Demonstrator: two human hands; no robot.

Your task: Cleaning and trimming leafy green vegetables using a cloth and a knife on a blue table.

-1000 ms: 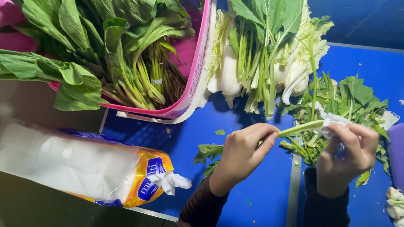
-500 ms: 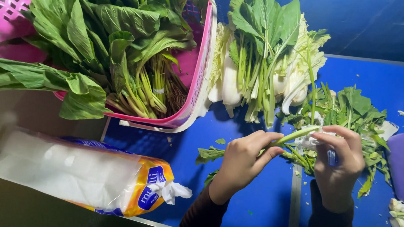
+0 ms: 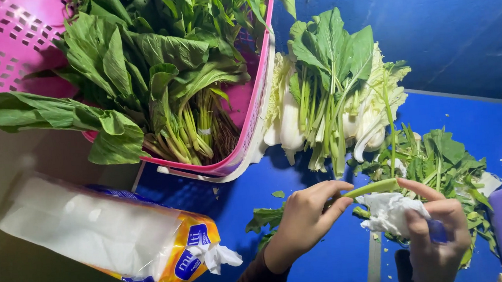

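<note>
Pink basket (image 3: 13, 43) holds leafy greens (image 3: 155, 65); left fingers (image 3: 333, 197) pinch a green stalk (image 3: 371, 188), right fingers (image 3: 416, 229) grip crumpled tissue (image 3: 391, 210).

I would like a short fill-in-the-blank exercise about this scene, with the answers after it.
1. The left hand pinches a green ____.
2. The right hand holds a white ____.
3. The leafy greens lie in a ____ basket.
4. The table is ____.

Missing words: stem; tissue; pink; blue
</note>
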